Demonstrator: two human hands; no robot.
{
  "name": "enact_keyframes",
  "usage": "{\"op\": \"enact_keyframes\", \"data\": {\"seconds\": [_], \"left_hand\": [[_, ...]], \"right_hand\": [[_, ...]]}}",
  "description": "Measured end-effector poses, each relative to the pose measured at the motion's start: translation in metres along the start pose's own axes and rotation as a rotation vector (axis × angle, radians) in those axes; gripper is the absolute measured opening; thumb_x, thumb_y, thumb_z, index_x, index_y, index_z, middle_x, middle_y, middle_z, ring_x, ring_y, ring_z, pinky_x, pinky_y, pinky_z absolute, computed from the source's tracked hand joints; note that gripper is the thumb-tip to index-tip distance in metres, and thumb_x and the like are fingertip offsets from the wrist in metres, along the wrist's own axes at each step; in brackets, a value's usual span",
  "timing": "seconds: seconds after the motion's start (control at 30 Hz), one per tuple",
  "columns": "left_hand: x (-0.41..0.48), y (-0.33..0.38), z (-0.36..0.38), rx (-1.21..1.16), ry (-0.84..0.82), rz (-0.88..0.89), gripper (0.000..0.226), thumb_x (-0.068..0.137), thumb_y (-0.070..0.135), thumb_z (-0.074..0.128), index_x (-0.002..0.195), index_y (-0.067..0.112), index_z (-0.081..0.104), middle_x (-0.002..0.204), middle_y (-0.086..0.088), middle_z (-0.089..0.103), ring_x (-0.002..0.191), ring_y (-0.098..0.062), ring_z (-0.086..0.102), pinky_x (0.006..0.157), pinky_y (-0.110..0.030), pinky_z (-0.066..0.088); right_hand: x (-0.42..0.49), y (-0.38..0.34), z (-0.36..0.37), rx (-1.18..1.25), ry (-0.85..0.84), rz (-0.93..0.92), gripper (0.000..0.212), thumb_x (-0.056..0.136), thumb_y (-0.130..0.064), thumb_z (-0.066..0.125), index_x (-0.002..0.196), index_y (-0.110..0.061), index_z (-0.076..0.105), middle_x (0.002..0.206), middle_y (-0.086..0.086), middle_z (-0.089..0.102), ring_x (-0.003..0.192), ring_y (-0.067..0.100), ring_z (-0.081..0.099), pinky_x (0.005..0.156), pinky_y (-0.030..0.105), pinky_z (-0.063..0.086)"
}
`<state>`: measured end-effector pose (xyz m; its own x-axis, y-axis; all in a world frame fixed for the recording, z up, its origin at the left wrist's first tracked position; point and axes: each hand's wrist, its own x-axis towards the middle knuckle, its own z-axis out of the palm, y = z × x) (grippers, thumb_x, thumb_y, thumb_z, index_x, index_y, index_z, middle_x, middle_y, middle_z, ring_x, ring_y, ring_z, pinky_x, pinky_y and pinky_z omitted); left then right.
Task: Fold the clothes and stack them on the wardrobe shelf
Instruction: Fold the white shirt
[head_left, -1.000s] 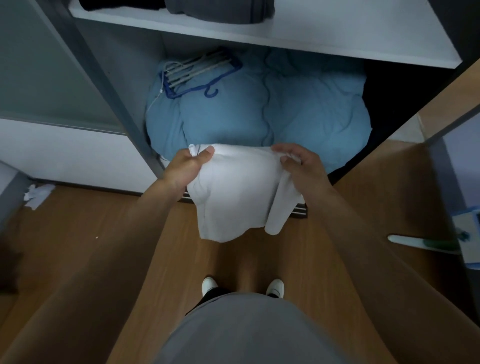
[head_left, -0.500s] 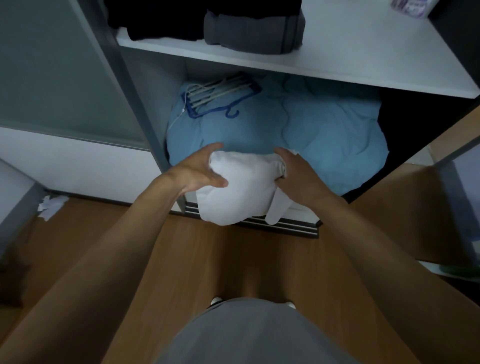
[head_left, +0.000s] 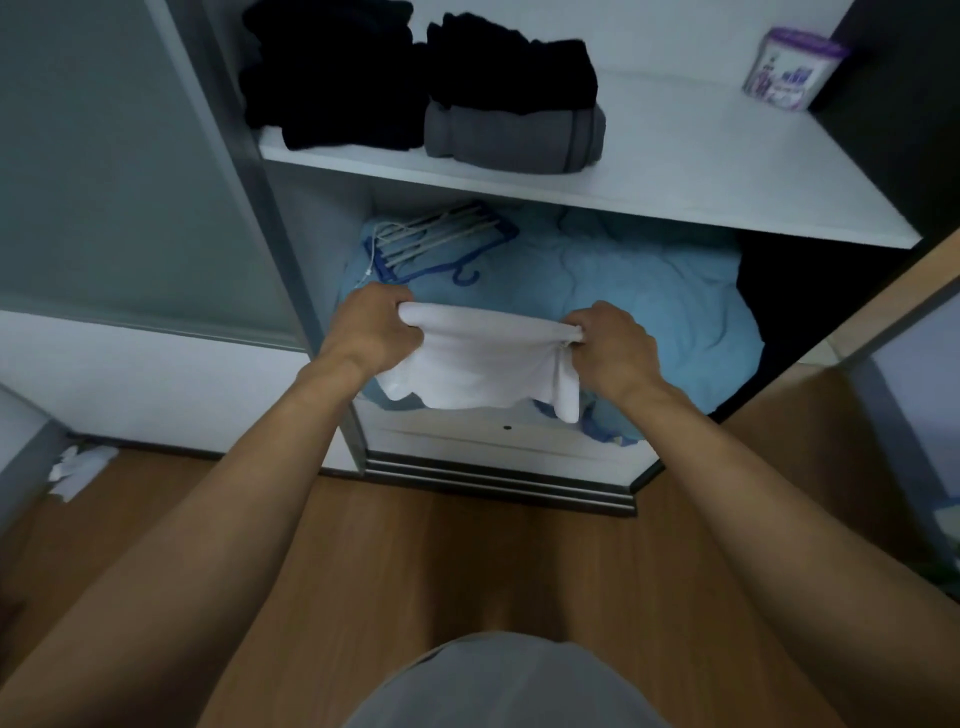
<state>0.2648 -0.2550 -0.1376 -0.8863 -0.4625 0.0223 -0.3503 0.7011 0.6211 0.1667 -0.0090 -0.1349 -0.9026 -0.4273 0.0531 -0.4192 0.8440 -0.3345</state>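
Note:
A folded white garment (head_left: 480, 358) hangs in the air between my two hands, in front of the wardrobe's lower compartment. My left hand (head_left: 375, 326) grips its left end and my right hand (head_left: 612, 344) grips its right end, both with fingers curled round the cloth. Above them runs the white wardrobe shelf (head_left: 701, 171). On the shelf's left part lie folded black clothes (head_left: 332, 78) and a stack of a black piece on a folded grey garment (head_left: 514, 137).
A light blue duvet (head_left: 649, 296) fills the lower compartment, with blue and white hangers (head_left: 441, 244) on it. A purple-lidded tub (head_left: 792, 67) stands at the shelf's right rear. A sliding door (head_left: 104, 171) stands at left. Crumpled white paper (head_left: 78, 467) lies on the wooden floor.
The garment has gone from hanging long to a shorter fold, and my hands have moved apart to its two ends. My view has tilted up, showing more of the shelf.

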Motion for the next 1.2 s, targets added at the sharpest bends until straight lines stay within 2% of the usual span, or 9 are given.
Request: {"op": "enact_keyframes", "data": {"seconds": [0.13,0.3,0.43,0.6,0.73,0.9,1.03,1.1,1.2], "left_hand": [[0.007,0.001,-0.009,0.005,0.063,0.016,0.026,0.079,0.005,0.061,0.089,0.03,0.063,0.088,0.005,0.063,0.081,-0.017,0.058,0.068,-0.025,0.04],[0.019,0.003,-0.025,0.092,0.121,0.09,0.024,0.084,0.011,0.058,0.09,0.033,0.064,0.094,0.005,0.064,0.086,-0.021,0.06,0.07,-0.03,0.042],[0.036,0.014,-0.04,0.198,0.204,0.168,0.034,0.089,0.007,0.053,0.114,0.024,0.068,0.119,-0.008,0.059,0.108,-0.033,0.057,0.083,-0.039,0.047],[0.068,0.051,-0.059,-0.562,0.218,0.135,0.033,0.084,-0.013,0.056,0.095,0.015,0.069,0.102,-0.01,0.068,0.095,-0.024,0.063,0.081,-0.034,0.055],[0.106,0.083,-0.081,-0.762,0.31,0.196,0.035,0.077,-0.002,0.049,0.078,0.024,0.072,0.091,0.005,0.07,0.089,-0.016,0.06,0.076,-0.031,0.048],[0.171,0.124,-0.111,-0.751,0.43,0.421,0.032,0.078,0.011,0.042,0.071,0.022,0.071,0.093,-0.004,0.059,0.085,-0.006,0.055,0.079,-0.024,0.041],[0.23,0.154,-0.121,-0.689,0.548,0.553,0.026,0.077,0.01,0.043,0.07,0.008,0.068,0.079,-0.016,0.049,0.073,-0.01,0.047,0.069,-0.019,0.036],[0.261,0.157,-0.115,-0.693,0.538,0.492,0.027,0.079,0.011,0.045,0.07,0.005,0.07,0.08,-0.013,0.054,0.072,-0.005,0.05,0.069,-0.014,0.037],[0.308,0.141,-0.096,-0.497,0.378,0.147,0.024,0.083,0.025,0.055,0.073,0.01,0.071,0.077,0.004,0.064,0.075,-0.008,0.058,0.068,-0.014,0.044]], "right_hand": [[0.007,-0.008,-0.008,0.063,0.042,0.005,0.024,0.089,-0.01,0.051,0.091,-0.019,0.073,0.087,-0.003,0.059,0.085,0.023,0.061,0.072,0.037,0.051],[0.016,-0.011,-0.015,0.152,0.087,0.002,0.024,0.093,-0.01,0.051,0.096,-0.024,0.07,0.095,-0.005,0.055,0.079,0.014,0.054,0.068,0.03,0.041],[0.027,-0.022,-0.031,0.886,0.022,0.217,0.034,0.097,0.003,0.044,0.099,-0.024,0.064,0.093,0.006,0.064,0.052,0.014,0.065,0.05,0.027,0.056],[0.068,-0.036,-0.068,1.554,0.102,0.191,0.031,0.096,0.011,0.04,0.095,-0.012,0.062,0.092,0.015,0.063,0.083,0.026,0.064,0.075,0.034,0.057],[0.121,-0.042,-0.106,1.875,0.177,0.097,0.04,0.079,0.021,0.034,0.089,-0.002,0.065,0.091,0.012,0.068,0.093,0.025,0.064,0.086,0.033,0.056],[0.196,-0.056,-0.15,2.35,0.081,-0.151,0.04,0.061,-0.003,0.039,0.09,0.002,0.067,0.103,0.016,0.067,0.105,0.031,0.063,0.091,0.033,0.054],[0.265,-0.052,-0.172,2.343,0.164,-0.273,0.034,0.073,-0.01,0.036,0.066,0.001,0.068,0.09,0.015,0.074,0.094,0.028,0.07,0.087,0.032,0.055],[0.303,-0.042,-0.169,2.175,0.239,-0.099,0.041,0.087,-0.013,0.038,0.063,-0.001,0.068,0.082,0.014,0.075,0.086,0.025,0.072,0.083,0.029,0.055],[0.348,-0.023,-0.149,1.517,0.212,0.323,0.028,0.091,-0.016,0.054,0.067,-0.007,0.066,0.067,0.007,0.07,0.066,0.022,0.064,0.058,0.02,0.051]]}}
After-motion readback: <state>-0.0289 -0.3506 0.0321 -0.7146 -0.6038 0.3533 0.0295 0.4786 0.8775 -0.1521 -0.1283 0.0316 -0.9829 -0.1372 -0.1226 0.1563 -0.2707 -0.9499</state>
